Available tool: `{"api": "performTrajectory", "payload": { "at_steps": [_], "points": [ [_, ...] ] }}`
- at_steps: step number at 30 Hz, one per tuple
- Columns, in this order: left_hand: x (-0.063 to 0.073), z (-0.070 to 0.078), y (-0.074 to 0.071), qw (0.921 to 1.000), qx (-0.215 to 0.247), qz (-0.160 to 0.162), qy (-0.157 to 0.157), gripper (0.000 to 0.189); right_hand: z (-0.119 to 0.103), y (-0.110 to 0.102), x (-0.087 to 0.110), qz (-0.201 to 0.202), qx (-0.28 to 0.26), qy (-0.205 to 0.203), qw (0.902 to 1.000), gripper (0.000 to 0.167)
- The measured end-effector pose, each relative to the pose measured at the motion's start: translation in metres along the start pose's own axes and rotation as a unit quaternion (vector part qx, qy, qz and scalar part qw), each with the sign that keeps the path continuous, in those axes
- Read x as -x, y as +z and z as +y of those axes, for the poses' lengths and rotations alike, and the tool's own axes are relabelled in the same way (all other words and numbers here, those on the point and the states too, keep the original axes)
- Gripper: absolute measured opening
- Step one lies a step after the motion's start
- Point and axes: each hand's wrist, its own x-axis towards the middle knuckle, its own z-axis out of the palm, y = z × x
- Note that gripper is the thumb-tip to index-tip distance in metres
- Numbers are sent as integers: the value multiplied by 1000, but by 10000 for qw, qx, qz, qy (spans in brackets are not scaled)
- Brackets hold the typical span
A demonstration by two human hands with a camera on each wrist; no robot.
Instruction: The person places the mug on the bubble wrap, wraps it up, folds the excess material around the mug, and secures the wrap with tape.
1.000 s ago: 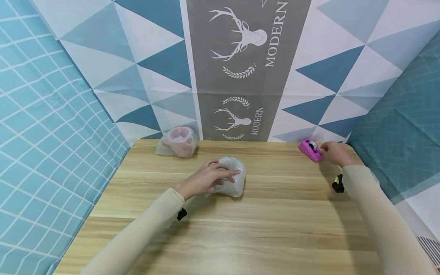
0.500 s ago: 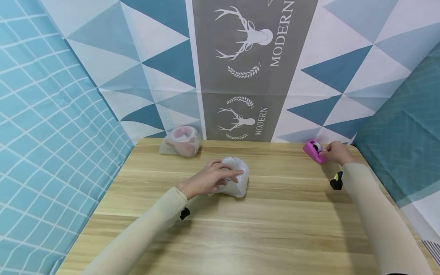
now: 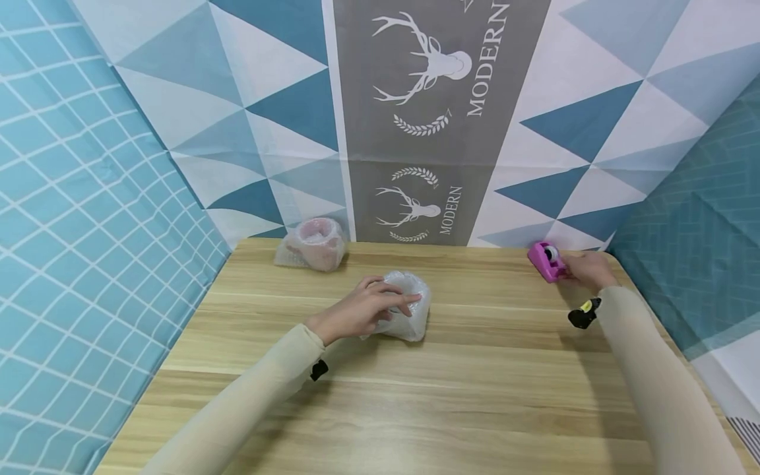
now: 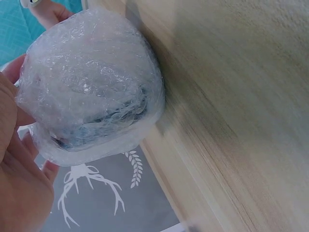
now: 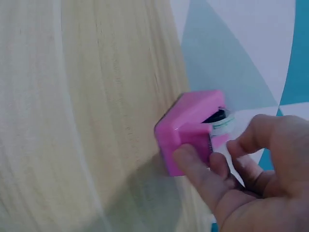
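My left hand (image 3: 362,309) holds a bubble-wrapped, cup-shaped thing (image 3: 418,320) near the middle of the table, fingers arched over its top. In the left wrist view, finger and thumb tips grip one side of this clear wrapping (image 4: 91,82), and what lies inside is blurred by the plastic. At the far right, my right hand (image 3: 588,269) grips the near end of a pink tape dispenser (image 3: 543,262). The right wrist view shows the thumb (image 5: 186,157) pressed on the dispenser's pink body and the other fingers curled close to its tape roll (image 5: 222,126).
Another bubble-wrapped, pinkish cup-like thing (image 3: 320,247) stands at the back left of the wooden table (image 3: 380,402). Patterned cloth (image 3: 291,99) hangs right behind the back edge, with blue-grid cloth (image 3: 89,218) at the left and teal cloth (image 3: 706,224) at the right.
The tape dispenser has shifted slightly right and turned a little. My right hand has moved lower and right around its near end. My left hand keeps its place on the wrapped thing.
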Motion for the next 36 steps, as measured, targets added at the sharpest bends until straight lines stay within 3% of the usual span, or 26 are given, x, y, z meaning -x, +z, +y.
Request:
{"api": "performTrajectory", "payload": {
  "at_steps": [3, 6, 11, 14, 22, 30, 36],
  "points": [
    [0, 0, 2, 10000, 37, 19, 36, 68, 6, 2, 3, 32, -763, 175, 9969, 54],
    [-1, 0, 3, 9999, -2, 51, 87, 69, 12, 5, 4, 112, -1143, 336, 9928, 54],
    [0, -1, 4, 10000, -27, 51, 61, 70, 17, 10, 5, 320, -1546, 513, 9861, 39],
    [0, -2, 5, 10000, 7, 42, 43, 70, 16, 11, 5, 435, -1531, 491, 9860, 37],
    [0, -3, 5, 10000, -31, 8, 9, 67, 14, 11, 6, 651, -982, 638, 9910, 58],
    [0, 1, 5, 9991, -359, 219, -62, 36, 14, 12, 8, 647, -1170, 645, 9889, 49],
    [0, 3, 6, 9986, -368, 315, -221, 36, 15, 13, 6, 665, -1329, 640, 9868, 40]
  ]
}}
